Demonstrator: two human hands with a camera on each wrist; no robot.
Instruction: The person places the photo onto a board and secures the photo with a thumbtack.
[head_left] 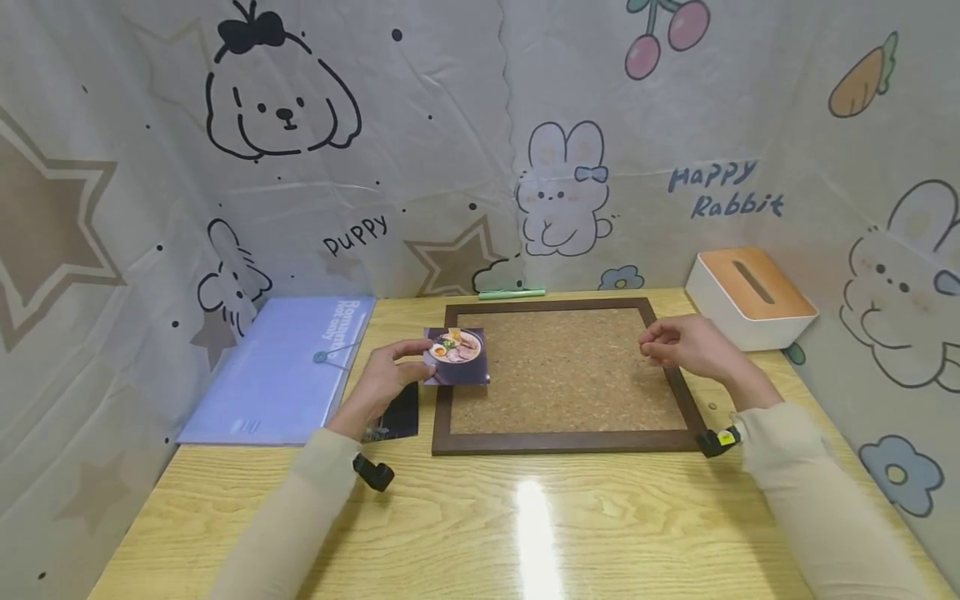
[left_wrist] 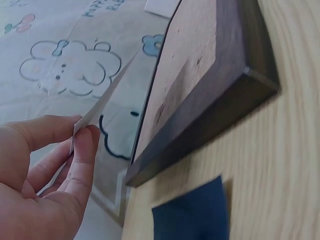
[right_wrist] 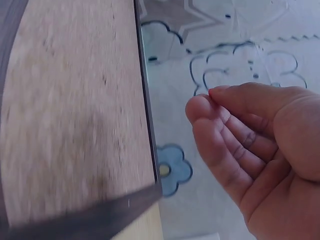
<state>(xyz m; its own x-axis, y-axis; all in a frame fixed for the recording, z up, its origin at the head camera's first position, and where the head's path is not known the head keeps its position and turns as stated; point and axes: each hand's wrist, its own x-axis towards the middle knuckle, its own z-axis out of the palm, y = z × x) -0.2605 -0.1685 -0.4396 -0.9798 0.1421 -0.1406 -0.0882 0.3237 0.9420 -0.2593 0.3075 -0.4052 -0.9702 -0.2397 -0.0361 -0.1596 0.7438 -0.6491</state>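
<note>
My left hand pinches a square picture card printed with a bowl of ramen. The card hovers over the left side of a cork board with a dark wooden frame. Seen edge-on in the left wrist view, the card sits between thumb and fingers. Above the board's right side is my right hand, thumb and index fingertip pinched together. A tiny red bit shows between those fingertips in the right wrist view; most of it is hidden, so its kind is unclear.
A dark card lies left of the board, partly under my left hand. Beyond it is a lilac document folder. A green pen lies behind the board. A white tissue box with a wood-coloured lid stands back right.
</note>
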